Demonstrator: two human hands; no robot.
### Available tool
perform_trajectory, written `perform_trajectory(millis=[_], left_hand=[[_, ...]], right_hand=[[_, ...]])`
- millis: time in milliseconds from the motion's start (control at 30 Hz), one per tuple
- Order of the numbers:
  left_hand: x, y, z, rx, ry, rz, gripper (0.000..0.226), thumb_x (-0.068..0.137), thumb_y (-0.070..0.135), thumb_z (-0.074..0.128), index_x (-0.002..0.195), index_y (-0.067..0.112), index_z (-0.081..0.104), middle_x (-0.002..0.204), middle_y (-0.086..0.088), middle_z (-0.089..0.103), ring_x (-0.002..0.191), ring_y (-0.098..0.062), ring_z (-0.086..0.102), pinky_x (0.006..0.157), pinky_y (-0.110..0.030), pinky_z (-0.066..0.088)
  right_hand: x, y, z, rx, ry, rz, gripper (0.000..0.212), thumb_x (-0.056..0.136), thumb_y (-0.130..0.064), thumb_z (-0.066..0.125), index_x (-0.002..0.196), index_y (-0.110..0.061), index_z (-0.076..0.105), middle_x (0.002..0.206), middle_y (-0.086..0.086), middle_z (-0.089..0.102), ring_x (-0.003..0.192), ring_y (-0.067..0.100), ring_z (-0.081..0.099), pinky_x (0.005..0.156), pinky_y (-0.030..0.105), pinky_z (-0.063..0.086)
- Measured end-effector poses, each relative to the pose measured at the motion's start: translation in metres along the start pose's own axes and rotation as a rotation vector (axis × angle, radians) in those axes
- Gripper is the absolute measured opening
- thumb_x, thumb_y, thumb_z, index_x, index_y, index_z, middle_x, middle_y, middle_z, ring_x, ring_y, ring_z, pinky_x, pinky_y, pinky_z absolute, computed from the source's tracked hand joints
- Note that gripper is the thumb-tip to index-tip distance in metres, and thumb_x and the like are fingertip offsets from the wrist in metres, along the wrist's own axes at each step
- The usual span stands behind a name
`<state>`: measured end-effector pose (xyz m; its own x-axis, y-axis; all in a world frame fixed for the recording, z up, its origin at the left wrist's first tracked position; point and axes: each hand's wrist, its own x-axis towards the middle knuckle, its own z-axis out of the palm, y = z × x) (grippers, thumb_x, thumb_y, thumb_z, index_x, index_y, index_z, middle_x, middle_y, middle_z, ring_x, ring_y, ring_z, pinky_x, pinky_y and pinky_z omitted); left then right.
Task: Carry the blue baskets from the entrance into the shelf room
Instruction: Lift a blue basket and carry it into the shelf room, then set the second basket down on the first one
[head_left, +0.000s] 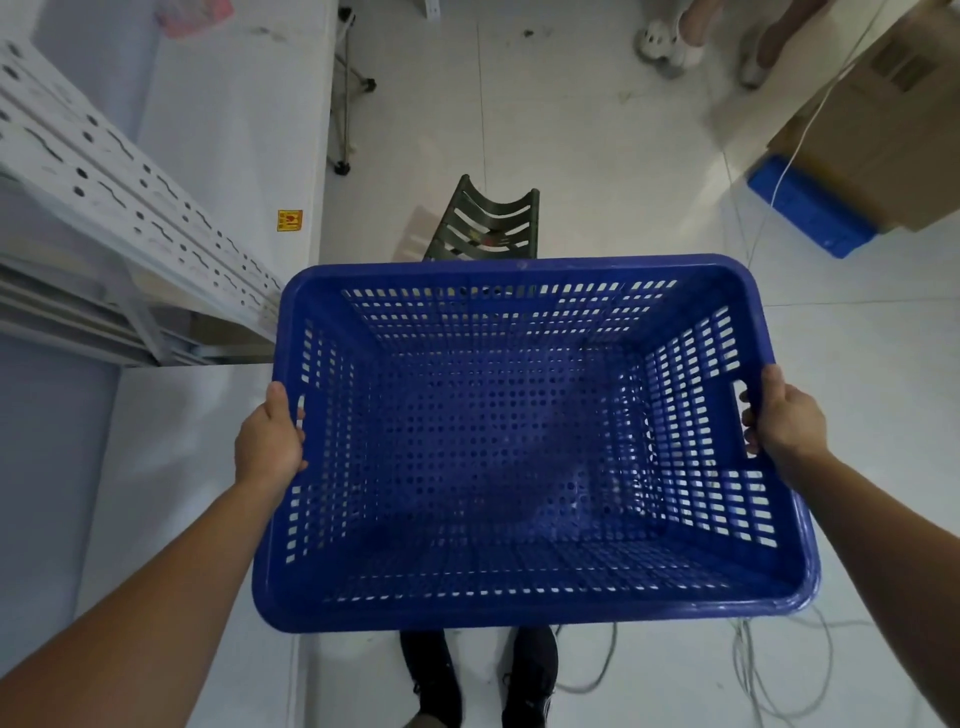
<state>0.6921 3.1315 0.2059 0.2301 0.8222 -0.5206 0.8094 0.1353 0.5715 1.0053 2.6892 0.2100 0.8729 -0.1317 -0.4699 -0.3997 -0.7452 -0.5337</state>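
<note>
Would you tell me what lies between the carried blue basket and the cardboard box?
In the head view, bare white floor crossed by a thin white cable.

Below you is a pale tiled floor (597, 171), and your two dark shoes (530, 675) stand on it at the bottom edge. Ahead of you on the tiles stands a dark green slatted stool (485, 223), with grey cables (753, 670) lying loose at your right. Further right a cardboard box (878, 135) rests on a blue crate (805, 208) that sits on the floor, and white perforated shelf uprights (130, 182) lean at your left.
</note>
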Motion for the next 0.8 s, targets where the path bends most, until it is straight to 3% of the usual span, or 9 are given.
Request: perform_trajectory(millis=[100, 233, 433, 600, 733, 800], left_hand=[[-0.003, -0.002, -0.003, -0.021, -0.035, -0.016, 0.064, 0.103, 0.062, 0.021, 0.091, 0.012, 0.059, 0.078, -0.013, 0.062, 0.062, -0.026, 0.058, 0.059, -0.033, 0.047], [-0.002, -0.001, -0.009, -0.049, -0.048, -0.029, 0.063, 0.104, 0.06, 0.023, 0.096, 0.011, 0.061, 0.076, -0.012, 0.06, 0.06, -0.025, 0.055, 0.06, -0.035, 0.048], [0.002, -0.011, -0.009, -0.074, -0.008, -0.06, 0.061, 0.102, 0.062, 0.025, 0.096, 0.013, 0.061, 0.078, -0.009, 0.061, 0.061, -0.024, 0.057, 0.067, -0.039, 0.05], [0.004, -0.011, -0.001, -0.034, 0.022, -0.027, 0.061, 0.103, 0.06, 0.022, 0.096, 0.013, 0.059, 0.079, -0.011, 0.061, 0.062, -0.025, 0.058, 0.064, -0.036, 0.05], [0.01, -0.011, -0.003, -0.025, -0.007, -0.049, 0.062, 0.103, 0.06, 0.023, 0.108, 0.011, 0.06, 0.079, -0.011, 0.06, 0.063, -0.024, 0.057, 0.064, -0.037, 0.053], [0.01, -0.007, -0.01, 0.01, -0.071, -0.072, 0.063, 0.102, 0.061, 0.024, 0.126, 0.012, 0.056, 0.095, -0.014, 0.066, 0.076, -0.03, 0.064, 0.075, -0.046, 0.057]], right_hand=[[0.002, -0.002, -0.005, -0.004, -0.02, 0.025, 0.079, 0.099, -0.068, 0.023, 0.104, 0.0, 0.062, 0.087, 0.023, 0.067, 0.066, 0.032, 0.06, 0.072, 0.046, 0.053], [-0.005, -0.01, -0.006, 0.033, -0.061, 0.028, 0.068, 0.105, -0.059, 0.027, 0.099, 0.001, 0.06, 0.077, 0.018, 0.061, 0.059, 0.029, 0.054, 0.057, 0.034, 0.047], [-0.003, -0.002, -0.003, 0.078, -0.083, 0.03, 0.063, 0.103, -0.06, 0.028, 0.09, -0.006, 0.059, 0.073, 0.014, 0.061, 0.059, 0.028, 0.053, 0.058, 0.036, 0.047], [0.003, 0.001, 0.0, 0.045, -0.044, -0.017, 0.065, 0.104, -0.06, 0.025, 0.087, -0.006, 0.058, 0.069, 0.015, 0.06, 0.056, 0.028, 0.053, 0.057, 0.035, 0.046], [0.009, 0.006, 0.004, -0.056, -0.046, -0.018, 0.058, 0.105, -0.055, 0.03, 0.101, -0.005, 0.058, 0.082, 0.017, 0.066, 0.066, 0.034, 0.062, 0.061, 0.037, 0.052], [0.01, 0.002, 0.002, -0.168, -0.092, -0.064, 0.046, 0.104, -0.042, 0.038, 0.116, 0.0, 0.054, 0.102, 0.024, 0.067, 0.087, 0.042, 0.066, 0.077, 0.047, 0.056]])
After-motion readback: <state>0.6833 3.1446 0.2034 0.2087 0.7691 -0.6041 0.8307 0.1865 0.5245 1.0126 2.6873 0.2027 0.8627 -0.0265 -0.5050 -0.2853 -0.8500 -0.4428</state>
